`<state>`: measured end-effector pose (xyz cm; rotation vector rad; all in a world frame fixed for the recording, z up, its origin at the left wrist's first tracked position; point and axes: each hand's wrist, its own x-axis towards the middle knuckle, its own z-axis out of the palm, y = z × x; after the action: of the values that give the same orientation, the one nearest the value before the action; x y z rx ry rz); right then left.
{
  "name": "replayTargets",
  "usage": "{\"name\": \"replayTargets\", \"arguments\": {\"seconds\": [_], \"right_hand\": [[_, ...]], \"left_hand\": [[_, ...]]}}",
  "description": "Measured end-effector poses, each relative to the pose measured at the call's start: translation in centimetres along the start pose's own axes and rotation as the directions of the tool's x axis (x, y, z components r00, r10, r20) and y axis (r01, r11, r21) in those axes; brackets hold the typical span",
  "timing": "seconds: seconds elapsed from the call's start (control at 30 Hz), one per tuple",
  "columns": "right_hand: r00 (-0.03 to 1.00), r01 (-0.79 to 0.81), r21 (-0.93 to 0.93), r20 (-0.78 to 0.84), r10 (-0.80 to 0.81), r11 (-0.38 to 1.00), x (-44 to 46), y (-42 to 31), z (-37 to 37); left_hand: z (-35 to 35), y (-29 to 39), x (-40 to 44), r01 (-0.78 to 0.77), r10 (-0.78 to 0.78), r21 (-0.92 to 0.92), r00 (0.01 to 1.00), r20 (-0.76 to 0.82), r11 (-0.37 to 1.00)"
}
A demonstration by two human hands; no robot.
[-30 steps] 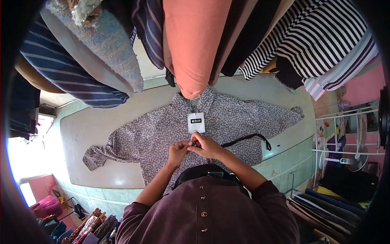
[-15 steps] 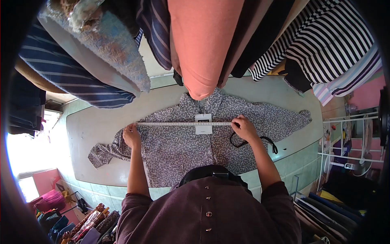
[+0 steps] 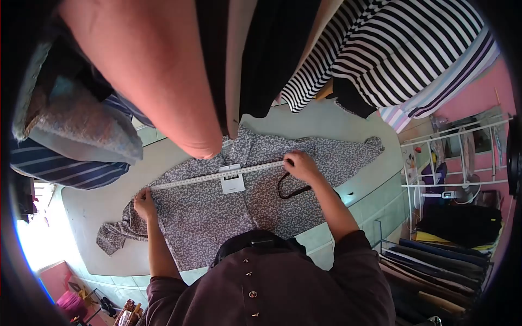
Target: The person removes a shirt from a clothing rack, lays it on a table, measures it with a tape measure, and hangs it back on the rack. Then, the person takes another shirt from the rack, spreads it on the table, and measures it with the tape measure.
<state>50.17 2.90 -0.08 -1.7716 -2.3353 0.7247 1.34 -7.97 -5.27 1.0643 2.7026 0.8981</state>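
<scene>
A grey patterned shirt [image 3: 206, 217] lies spread on the pale table [image 3: 87, 206], its collar toward the hanging clothes. Across its upper part runs a white measuring tape [image 3: 204, 177], pulled straight. My left hand [image 3: 144, 205] pinches one end of the tape at the shirt's left shoulder. My right hand [image 3: 299, 165] is closed on the tape over the right part of the shirt, and a dark loop of the tape [image 3: 283, 187] hangs below it. The tape passes over a white tag [image 3: 232, 182] near the collar.
Hanging clothes, among them a salmon piece [image 3: 147, 70] and a black-and-white striped one [image 3: 402, 54], reach down over the table's far edge. At the right stand a white wire rack [image 3: 457, 185] and a row of folded or hung dark clothes [image 3: 435, 266].
My hands were together near the tag, then moved apart with the tape stretched between them. Since then the view has turned, and the tape appears slanted. The salmon cloth appears farther left.
</scene>
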Motion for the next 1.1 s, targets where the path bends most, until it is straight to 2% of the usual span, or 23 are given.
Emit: {"name": "replayTargets", "arguments": {"seconds": [0.1, 0.17, 0.27, 0.53, 0.8, 0.83, 0.87, 0.9, 0.93, 0.97, 1.0, 1.03, 1.07, 1.1], "right_hand": [[0.981, -0.192, -0.042, -0.048, 0.190, 0.980, 0.6, 3.8, -3.4], [0.948, -0.307, -0.135, -0.131, 0.290, 0.942, 1.8, 8.3, -5.1], [0.936, -0.345, -0.131, -0.117, 0.331, 0.929, 2.0, 10.3, -5.1], [0.933, -0.358, -0.115, -0.087, 0.349, 0.927, 2.3, 10.5, -4.9], [0.928, -0.371, -0.247, -0.139, 0.347, 0.895, 2.3, 9.5, -4.6], [0.929, -0.368, -0.244, -0.143, 0.342, 0.897, 2.3, 9.6, -4.5], [0.929, -0.364, -0.209, -0.147, 0.339, 0.907, 2.1, 9.6, -4.5], [0.930, -0.359, -0.175, -0.153, 0.335, 0.917, 2.0, 9.5, -4.5], [0.931, -0.354, -0.172, -0.159, 0.329, 0.919, 1.7, 9.3, -4.4], [0.943, -0.292, -0.056, -0.183, 0.278, 0.955, 1.2, 9.1, -4.2], [0.950, -0.222, 0.059, -0.210, 0.229, 0.973, 0.9, 8.5, -4.3], [0.950, -0.244, 0.153, -0.163, 0.268, 0.958, 0.5, 8.0, -4.3], [0.949, -0.240, 0.155, -0.169, 0.265, 0.958, 0.1, 7.5, -4.3], [0.949, -0.224, 0.171, -0.184, 0.254, 0.960, -0.4, 7.1, -4.2]], "left_hand": [[-0.5, 0.6, 0.0, 0.041, -0.041, -0.001, 0.999, 0.018, 0.999], [-0.1, 1.6, 0.1, 0.057, -0.057, -0.014, 0.998, 0.013, 0.998], [-0.3, 2.2, -0.2, 0.032, -0.031, 0.039, 0.999, -0.027, 0.999], [0.2, 1.6, -0.1, 0.034, -0.034, 0.020, 0.999, -0.041, 0.999], [0.7, 0.7, -0.1, 0.023, -0.025, -0.021, 0.997, -0.067, 1.000], [1.0, 0.0, 0.3, 0.046, -0.047, -0.056, 0.998, -0.030, 0.997], [1.1, -0.9, 0.6, 0.069, -0.068, -0.089, 0.998, 0.009, 0.994], [0.4, 0.1, 0.6, 0.165, -0.161, -0.040, 0.984, 0.079, 0.986], [0.7, -0.5, 0.6, 0.162, -0.159, -0.046, 0.985, 0.071, 0.986], [1.7, -1.6, 0.6, 0.134, -0.127, -0.288, 0.991, 0.044, 0.948], [1.8, -1.8, 0.6, 0.092, -0.101, -0.512, 0.995, 0.010, 0.854], [1.6, -2.3, 0.6, 0.076, -0.052, -0.417, 0.996, 0.068, 0.906], [1.6, -2.7, 0.6, 0.071, -0.049, -0.420, 0.997, 0.063, 0.905], [1.5, -2.5, 0.3, -0.011, 0.030, -0.245, 0.997, 0.074, 0.969]]}}
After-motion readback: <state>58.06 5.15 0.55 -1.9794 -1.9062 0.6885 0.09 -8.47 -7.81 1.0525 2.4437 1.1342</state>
